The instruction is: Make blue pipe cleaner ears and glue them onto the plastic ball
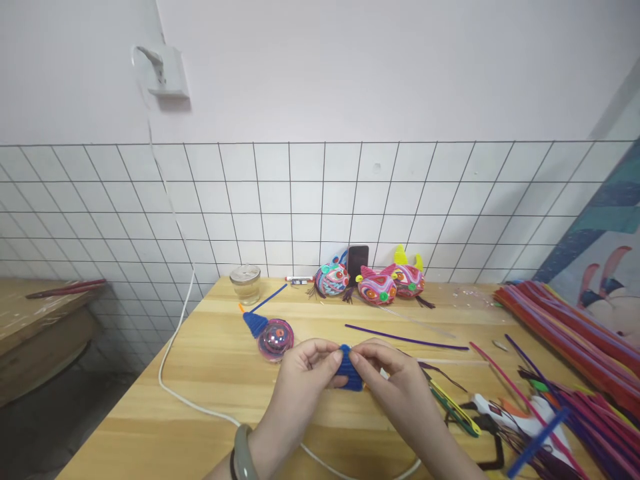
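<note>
Both hands pinch a small blue piece of pipe-cleaner rows [351, 375] above the table. My left hand [311, 377] has thumb and fingers closed on its left edge. On the opposite edge, my right hand [389, 379] grips near the top with thumb and fingertips. Part of the piece is hidden behind the fingers. To the left lies a similar blue triangle [255, 324] with an orange tip, beside a round pink-and-purple disc [276, 339] with a shiny centre. A purple pipe cleaner [407, 337] lies just beyond my hands.
Colourful animal-face balls [333, 279] and a phone [358, 261] stand by the wall, with a lidded cup [246, 285] at far left. At right are a yellow cutter [455, 407], a white glue gun [500, 410] and pipe-cleaner bundles [565, 333]. A white cable [193, 403] crosses the table.
</note>
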Motion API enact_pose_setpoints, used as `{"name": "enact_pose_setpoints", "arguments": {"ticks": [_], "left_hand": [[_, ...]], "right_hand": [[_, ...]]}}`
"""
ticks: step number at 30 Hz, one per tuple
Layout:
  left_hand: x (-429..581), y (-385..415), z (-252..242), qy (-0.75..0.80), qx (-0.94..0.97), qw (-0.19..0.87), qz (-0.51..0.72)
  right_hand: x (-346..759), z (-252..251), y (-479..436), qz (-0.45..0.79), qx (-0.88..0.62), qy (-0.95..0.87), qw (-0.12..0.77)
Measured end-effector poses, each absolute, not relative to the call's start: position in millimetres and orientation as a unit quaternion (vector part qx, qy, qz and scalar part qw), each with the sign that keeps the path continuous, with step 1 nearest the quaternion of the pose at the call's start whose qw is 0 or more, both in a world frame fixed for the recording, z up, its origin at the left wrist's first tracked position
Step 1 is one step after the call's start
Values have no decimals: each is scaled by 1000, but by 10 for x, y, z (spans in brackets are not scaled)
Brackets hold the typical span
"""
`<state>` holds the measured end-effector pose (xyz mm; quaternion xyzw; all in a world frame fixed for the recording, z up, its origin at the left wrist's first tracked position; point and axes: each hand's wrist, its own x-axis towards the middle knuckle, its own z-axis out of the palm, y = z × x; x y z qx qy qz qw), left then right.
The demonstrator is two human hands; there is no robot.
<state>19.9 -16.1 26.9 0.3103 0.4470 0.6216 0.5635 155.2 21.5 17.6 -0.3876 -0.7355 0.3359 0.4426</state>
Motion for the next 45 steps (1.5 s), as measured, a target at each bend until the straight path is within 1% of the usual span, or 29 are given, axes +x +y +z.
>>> {"name": "enact_pose_setpoints", "arguments": {"ticks": [14, 24, 27, 31, 35, 39, 45], "left_hand": [[203, -186, 279, 443, 355, 569, 596], [193, -183, 289, 441, 387, 566, 580], [180, -181, 278, 441, 389, 563, 582], [146, -153, 261, 436, 376, 566, 590], [77, -75, 208, 439, 331, 567, 613], [-16, 8, 129, 442, 282, 571, 632], [-102, 56, 74, 447, 244, 570, 645]], "right_hand": [[1547, 278, 156, 303, -396, -745, 442], [1549, 303, 137, 319, -391, -743, 439], [1566, 280, 160, 335, -391, -743, 428], [1614, 275, 216, 394, -382, -732, 404], [1667, 300, 249, 422, -424, -687, 414], [1682, 280, 275, 461, -445, -657, 397], [1650, 216, 324, 466, -439, -669, 378]]}}
